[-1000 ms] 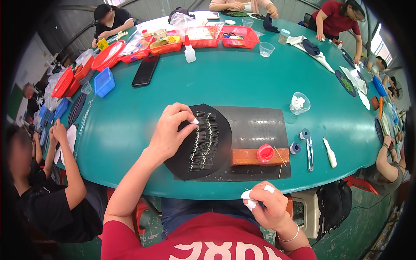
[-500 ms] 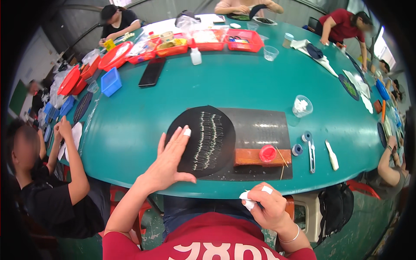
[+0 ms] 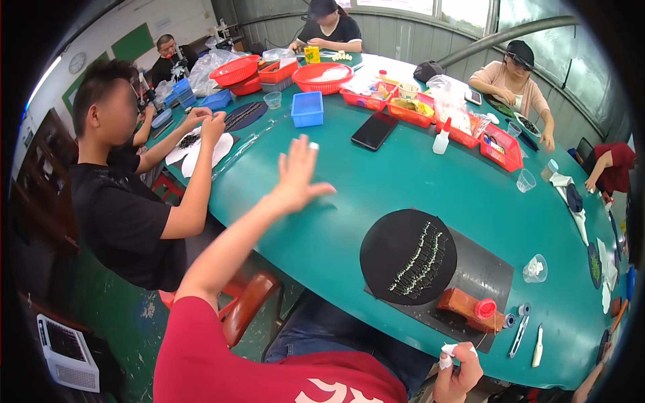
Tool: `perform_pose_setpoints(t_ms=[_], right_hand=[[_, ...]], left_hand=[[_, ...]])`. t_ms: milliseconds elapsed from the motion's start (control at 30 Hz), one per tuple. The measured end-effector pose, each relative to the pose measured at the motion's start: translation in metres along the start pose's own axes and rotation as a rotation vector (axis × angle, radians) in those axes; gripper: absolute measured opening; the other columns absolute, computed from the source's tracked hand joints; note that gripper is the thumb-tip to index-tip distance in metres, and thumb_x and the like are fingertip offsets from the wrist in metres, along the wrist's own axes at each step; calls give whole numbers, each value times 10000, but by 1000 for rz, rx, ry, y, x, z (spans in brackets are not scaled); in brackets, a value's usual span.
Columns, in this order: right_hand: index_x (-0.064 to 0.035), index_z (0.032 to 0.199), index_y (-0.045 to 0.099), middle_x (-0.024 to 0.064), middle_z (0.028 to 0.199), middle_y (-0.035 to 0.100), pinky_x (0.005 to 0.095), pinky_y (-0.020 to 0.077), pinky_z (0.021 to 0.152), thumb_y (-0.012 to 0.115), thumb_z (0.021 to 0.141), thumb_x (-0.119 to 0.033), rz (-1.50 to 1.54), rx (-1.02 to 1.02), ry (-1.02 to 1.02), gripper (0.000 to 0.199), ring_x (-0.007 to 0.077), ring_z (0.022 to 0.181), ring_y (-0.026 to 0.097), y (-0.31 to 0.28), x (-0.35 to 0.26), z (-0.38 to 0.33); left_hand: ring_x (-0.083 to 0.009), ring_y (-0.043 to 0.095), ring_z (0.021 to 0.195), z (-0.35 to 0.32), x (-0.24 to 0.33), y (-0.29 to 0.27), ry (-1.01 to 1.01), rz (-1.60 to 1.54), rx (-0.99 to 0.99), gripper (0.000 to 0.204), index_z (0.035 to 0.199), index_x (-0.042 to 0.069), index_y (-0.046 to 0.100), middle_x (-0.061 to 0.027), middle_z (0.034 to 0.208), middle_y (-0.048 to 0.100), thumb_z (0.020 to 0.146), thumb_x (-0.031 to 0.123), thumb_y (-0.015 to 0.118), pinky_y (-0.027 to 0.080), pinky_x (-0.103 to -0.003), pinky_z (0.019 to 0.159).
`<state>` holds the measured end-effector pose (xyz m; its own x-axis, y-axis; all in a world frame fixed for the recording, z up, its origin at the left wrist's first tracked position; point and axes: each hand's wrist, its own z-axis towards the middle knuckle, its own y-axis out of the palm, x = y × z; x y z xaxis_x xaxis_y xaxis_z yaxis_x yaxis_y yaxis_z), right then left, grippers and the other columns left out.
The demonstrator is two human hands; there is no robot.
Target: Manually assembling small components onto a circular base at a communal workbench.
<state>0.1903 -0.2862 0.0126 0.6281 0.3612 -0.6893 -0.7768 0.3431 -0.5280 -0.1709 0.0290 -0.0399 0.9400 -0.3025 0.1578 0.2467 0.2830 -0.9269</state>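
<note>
Rows of small, pale-tipped dark pieces [image 3: 424,262] are running across a round black disc [image 3: 384,248], which is resting partly on a dark sheet [image 3: 482,269] at your side of the green table [image 3: 416,178]. Your left hand [image 3: 295,178] is hanging splayed over the table, grasping nothing, well to the disc's left and farther from you. Your right hand [image 3: 458,376] is curling nearer you than the disc and to its right, with white wrapping on its fingertips; whether it is pinching something small, the view is not telling. Just right of the disc, a wooden block [image 3: 459,303] is bearing a red pot [image 3: 485,308]. Beyond the disc, to its left, a black phone [image 3: 375,130] and a blue box [image 3: 308,119] are lying.
</note>
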Motion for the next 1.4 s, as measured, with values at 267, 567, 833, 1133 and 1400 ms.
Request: perform_pose_setpoints(t_ms=[267,567,833,1133,1400], right_hand=[[23,906,650,163,832,645,326,501,647,655,830,56,-61,40,-12,83,279,708,614,-1,0,13],[30,922,626,158,831,625,320,484,617,636,832,72,-76,-1,11,100,268,700,599,5,-26,41],[35,922,618,169,859,638,347,494,697,610,870,7,-113,2,113,59,284,745,606,18,-36,54],[65,946,618,159,891,626,353,482,774,557,880,70,-161,96,-14,90,266,821,587,21,-35,78],[59,949,607,169,929,623,364,467,808,543,913,35,-216,114,4,77,262,857,581,25,-36,79]], left_hand=[[-386,111,1484,83,-138,7,-563,1,-26,1108,1528,8,155,-251,1584,157,782,638,677,138,-596,1154],[-367,155,1476,163,-94,64,-475,-253,48,1116,1530,-14,30,-243,1576,180,829,579,664,77,-595,1161],[-366,277,1425,196,-57,85,-418,-381,35,1100,1513,-46,36,-267,1511,293,828,468,727,140,-585,1148],[-321,314,1401,174,-122,35,-450,-50,118,754,1396,21,377,-167,1435,420,825,342,751,258,-526,1109],[-346,265,1429,150,-217,37,-622,107,132,800,1400,16,412,-173,1485,377,812,450,737,242,-599,1099]])
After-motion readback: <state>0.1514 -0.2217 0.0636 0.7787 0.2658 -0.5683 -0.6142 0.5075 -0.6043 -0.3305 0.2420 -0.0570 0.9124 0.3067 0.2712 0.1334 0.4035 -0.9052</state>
